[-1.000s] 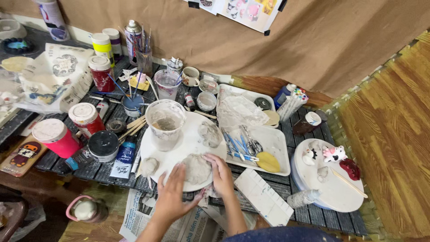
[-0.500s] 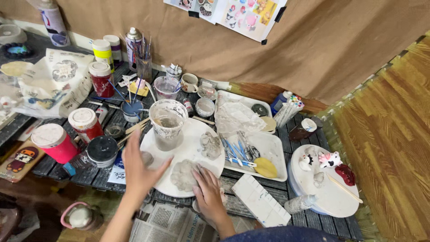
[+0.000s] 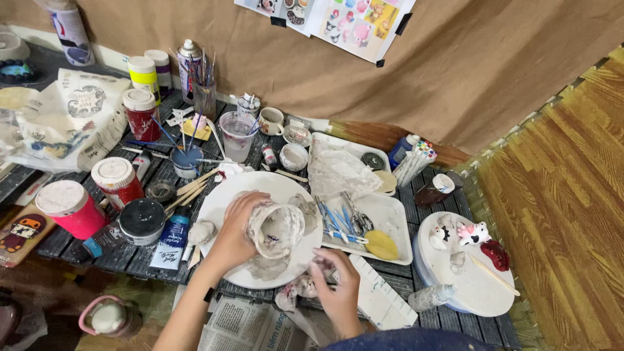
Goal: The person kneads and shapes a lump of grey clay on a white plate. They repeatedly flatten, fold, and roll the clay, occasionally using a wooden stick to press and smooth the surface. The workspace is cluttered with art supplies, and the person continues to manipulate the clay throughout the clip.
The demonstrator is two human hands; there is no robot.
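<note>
My left hand (image 3: 233,229) grips a clear plastic cup (image 3: 278,227) smeared with white slip and tips it on its side, mouth towards me, over the round white plate (image 3: 221,201). My right hand (image 3: 336,281) is at the plate's near right edge, fingers closed on a crumpled grey-white lump of clay or rag (image 3: 296,289). A wet grey smear (image 3: 270,265) lies on the plate under the cup.
A white tray (image 3: 396,221) of sculpting tools and a yellow sponge sits right of the plate. Paint jars (image 3: 117,179), a red cup (image 3: 68,207), a brush holder (image 3: 203,94) stand to the left and back. A round board (image 3: 468,276) with small figurines lies at right. Newspaper (image 3: 244,325) lies near me.
My left hand has taken the plastic cup from where it stood upright at the plate's far edge and tipped it over the plate. My right hand has slid off the plate to its near edge.
</note>
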